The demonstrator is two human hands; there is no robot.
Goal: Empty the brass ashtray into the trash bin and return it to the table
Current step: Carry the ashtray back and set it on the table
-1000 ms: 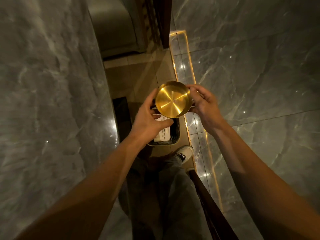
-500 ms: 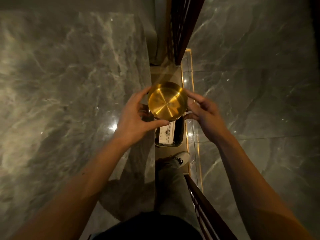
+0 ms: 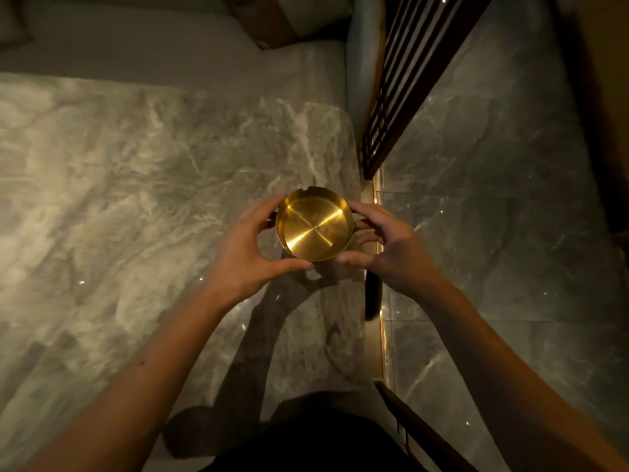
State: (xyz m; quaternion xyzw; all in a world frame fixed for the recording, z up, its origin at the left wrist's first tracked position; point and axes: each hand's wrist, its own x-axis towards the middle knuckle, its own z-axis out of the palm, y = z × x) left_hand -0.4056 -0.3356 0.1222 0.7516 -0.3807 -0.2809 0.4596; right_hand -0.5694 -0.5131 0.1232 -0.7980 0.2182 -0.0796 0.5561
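Over the table (image 3: 136, 199), both hands, left (image 3: 245, 257) and right (image 3: 391, 247), grasp the empty ashtray (image 3: 315, 223) by its rim; the return step remains: lower it level, then let go.

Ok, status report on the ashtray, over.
Left hand and right hand both grip the brass ashtray. Ashtray upright, looks empty, above the marble table near its right edge. Nothing in the way.

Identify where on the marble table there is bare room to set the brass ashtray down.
The marble table is bare left of the left hand, back to the pale sofa. Tight only on the right: the brass ashtray, gripped also by the right hand, hangs near the table's right edge.
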